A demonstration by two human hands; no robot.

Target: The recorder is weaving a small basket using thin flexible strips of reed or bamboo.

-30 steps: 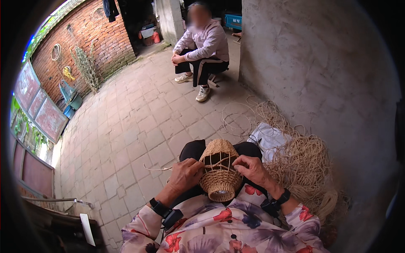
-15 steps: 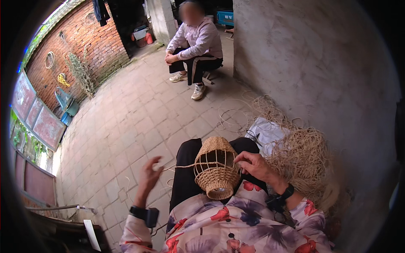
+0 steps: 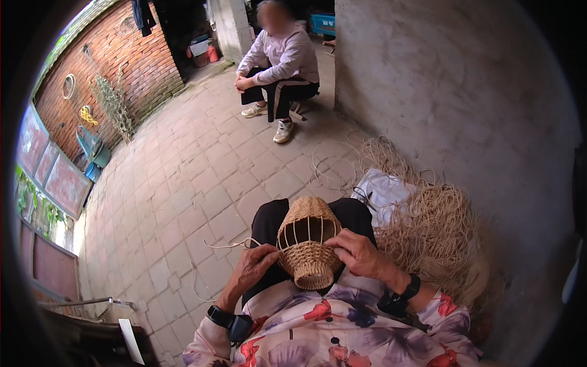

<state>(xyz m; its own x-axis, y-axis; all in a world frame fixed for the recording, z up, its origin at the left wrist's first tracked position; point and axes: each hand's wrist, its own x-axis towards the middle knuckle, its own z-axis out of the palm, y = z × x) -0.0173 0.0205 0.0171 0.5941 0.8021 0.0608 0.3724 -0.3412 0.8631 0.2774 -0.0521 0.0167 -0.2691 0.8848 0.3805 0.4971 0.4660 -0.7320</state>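
A small woven basket [image 3: 310, 257] of tan cord lies on my lap between my knees. Bare upright ribs [image 3: 306, 230] cross a gap between its far woven part and its near woven band. At the basket's left edge, my left hand [image 3: 252, 267] pinches a tan cord [image 3: 229, 246], whose loose end trails out to the left past my knee. On the opposite side, my right hand [image 3: 361, 253] grips the basket by the edge of the woven band, thumb and fingers closed. The fingertips of both hands are partly hidden.
A large heap of loose tan cord [image 3: 437, 235] lies on the right beside a white cloth or sack [image 3: 380, 192], against a plastered wall [image 3: 452, 98]. Ahead, another person [image 3: 281, 67] sits low on the paved floor [image 3: 177, 202], hands together. A brick wall [image 3: 131, 55] stands far left.
My left hand has come down from the left to the basket's edge, drawing the cord in close to the ribs. The right hand keeps its place at the basket's right side.
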